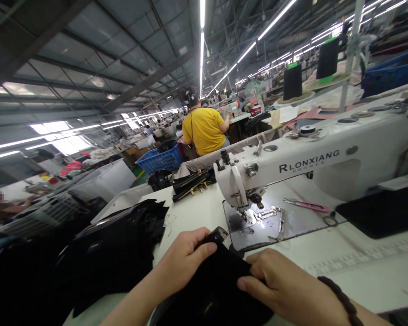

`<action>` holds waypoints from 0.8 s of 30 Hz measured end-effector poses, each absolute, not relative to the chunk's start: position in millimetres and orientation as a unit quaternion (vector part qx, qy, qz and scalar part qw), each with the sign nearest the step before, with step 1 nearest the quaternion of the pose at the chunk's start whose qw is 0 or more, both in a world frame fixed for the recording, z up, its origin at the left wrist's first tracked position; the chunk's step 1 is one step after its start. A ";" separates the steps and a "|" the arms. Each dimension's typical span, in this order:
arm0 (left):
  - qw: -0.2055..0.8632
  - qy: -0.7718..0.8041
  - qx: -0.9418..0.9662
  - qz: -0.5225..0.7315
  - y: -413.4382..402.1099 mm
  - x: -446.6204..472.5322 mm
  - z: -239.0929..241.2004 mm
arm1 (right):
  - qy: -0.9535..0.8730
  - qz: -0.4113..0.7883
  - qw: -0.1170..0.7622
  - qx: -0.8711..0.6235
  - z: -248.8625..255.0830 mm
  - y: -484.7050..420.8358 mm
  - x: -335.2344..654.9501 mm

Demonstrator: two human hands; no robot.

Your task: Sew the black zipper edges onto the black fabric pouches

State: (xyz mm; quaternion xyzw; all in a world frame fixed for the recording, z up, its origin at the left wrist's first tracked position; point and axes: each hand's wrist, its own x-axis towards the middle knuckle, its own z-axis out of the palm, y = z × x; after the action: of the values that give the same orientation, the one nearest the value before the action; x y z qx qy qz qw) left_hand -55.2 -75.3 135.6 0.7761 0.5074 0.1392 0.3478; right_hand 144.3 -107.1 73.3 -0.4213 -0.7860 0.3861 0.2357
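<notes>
**Both hands on black cloth at the sewing machine**

Low at the near edge of the desk [197, 213], I see my left hand [183, 262] coming in from the lower left, forearm angled up toward the machine, thumb laid flat across the top of a black fabric piece [217, 290]. Its fingers are curled under and clamped on the cloth's left edge. My right hand [285, 290] enters from the lower right, palm down, a dark beaded bracelet [340, 299] at the wrist; its fingers are closed together and pinch the cloth's right side. The fabric lies between the two hands, just short of the needle plate [258, 224], with a small glossy tab [218, 234] sticking up at its far end, possibly a label, though I cannot make it out.

Just beyond stands the white sewing machine [313, 163], with pink snips [308, 206] lying on its bed. A heap of black pieces [122, 244] sits on the desk to my left, and a black bundle with gold fittings [192, 183] lies at the far edge. Further off, a blue basket [161, 159] holds dark material, and a pale tub [104, 181] stands near it; its contents are hidden. A person in a yellow shirt [204, 129] sits with their back to me.
</notes>
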 end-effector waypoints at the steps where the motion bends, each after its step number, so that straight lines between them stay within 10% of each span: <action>1: 0.345 0.513 0.773 0.143 -74.9 -55.9 134.9 | -0.788 0.393 0.238 -0.411 73.0 -105.0 145.6; 14: 0.551 0.441 0.670 0.229 -84.1 -64.8 157.1 | -0.601 0.744 0.250 -0.153 98.4 -107.0 169.9; 19: 0.337 0.514 0.773 0.159 -77.2 -61.2 167.2 | -0.688 0.567 0.256 -0.373 92.0 -117.4 167.6; 24: 0.364 0.514 0.770 0.104 -54.0 -60.1 138.0 | -0.705 0.445 0.260 -0.487 64.2 -116.7 160.0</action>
State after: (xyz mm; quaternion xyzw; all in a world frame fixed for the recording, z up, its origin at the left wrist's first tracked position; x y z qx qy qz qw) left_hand -60.1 -54.0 138.0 0.7697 0.5144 0.1037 0.3637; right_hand 160.0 -116.7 64.2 -0.4874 -0.7046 0.4452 0.2603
